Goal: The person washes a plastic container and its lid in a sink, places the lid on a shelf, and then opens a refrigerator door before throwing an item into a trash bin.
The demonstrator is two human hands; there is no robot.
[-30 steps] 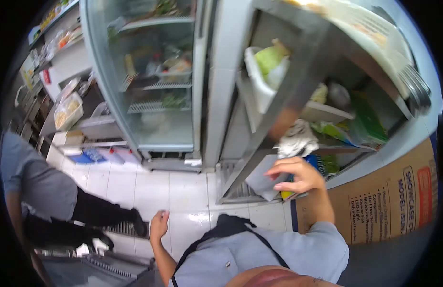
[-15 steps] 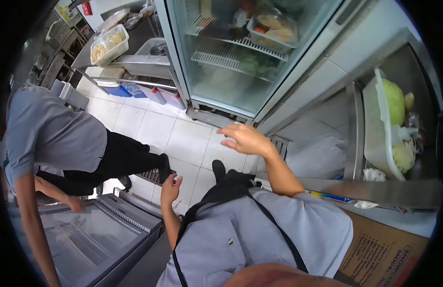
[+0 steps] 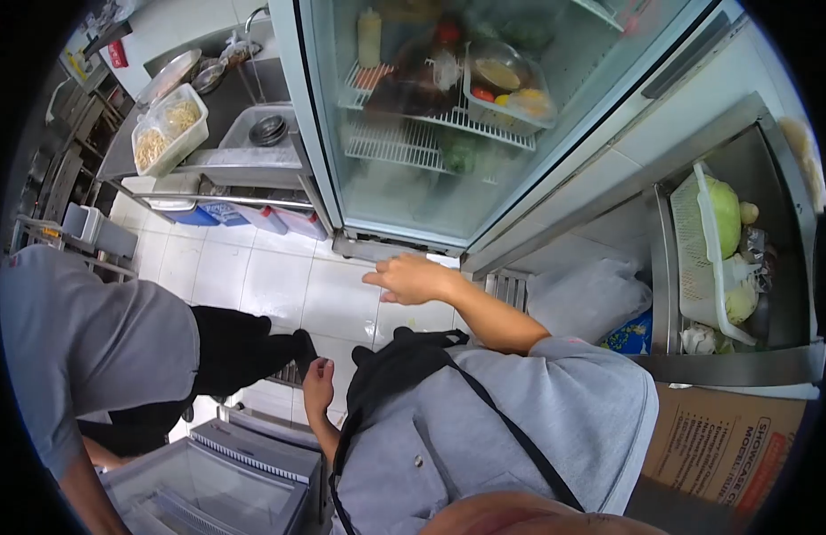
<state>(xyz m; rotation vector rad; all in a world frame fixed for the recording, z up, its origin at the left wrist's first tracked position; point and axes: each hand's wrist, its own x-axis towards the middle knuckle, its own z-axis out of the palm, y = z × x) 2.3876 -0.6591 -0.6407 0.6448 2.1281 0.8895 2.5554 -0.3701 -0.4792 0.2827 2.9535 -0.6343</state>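
My right hand [image 3: 411,278] hangs over the tiled floor [image 3: 275,276], just below the base of the upright glass-door fridge [image 3: 413,196]. Its fingers are slightly bent and partly apart, and nothing shows in it. My left hand [image 3: 318,385] is lower and further left, near my apron [image 3: 395,366], with its fingers loosely curled and touching nothing that I can see. Behind the fridge's closed glass, a tub of food [image 3: 511,85] and a squeeze bottle [image 3: 369,38] sit on wire shelves.
A co-worker [image 3: 119,339] leans over a glass-topped chest freezer [image 3: 226,473] at the left. Upper left is a steel sink table [image 3: 243,159] with a basket of sprouts [image 3: 170,134]. At the right, a steel sink [image 3: 667,267] holds a basket of cabbages [image 3: 694,250]; below lies a cardboard box [image 3: 716,450].
The view has shifted, with the fridge showing larger. My right hand has moved left and slightly down in view; my left hand sits lower. The co-worker appears lower and further left.
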